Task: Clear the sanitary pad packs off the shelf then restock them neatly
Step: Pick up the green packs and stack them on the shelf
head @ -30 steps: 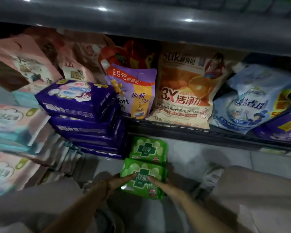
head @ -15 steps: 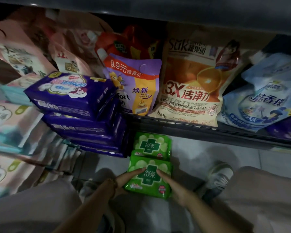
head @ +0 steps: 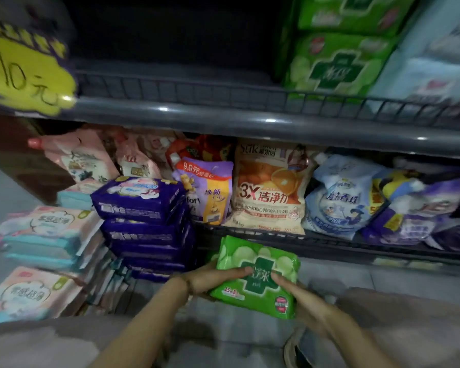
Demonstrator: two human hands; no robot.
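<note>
**Green pack raised from the floor toward the open shelf bay**

Head view. Since the earlier frame the green plastic sanitary pad pack with a dark cross has left the floor and the view has tipped upward, exposing the grey wire-railed upper shelf. The left hand grips the pack's left end, one digit laid over the printed face; the right hand grips the right end likewise, the rest of its fingers hidden beneath. The pack is held low, in front of the lower shelf of detergent pouches and just right of the stack of purple pad packs. Its long axis appears to run hand to hand, roughly parallel to the shelf rail. The dark vacant bay lies above and ahead, slightly left of the hands, beside matching green packs already shelved. Judged so, the left hand is marginally nearer the bay.
</note>
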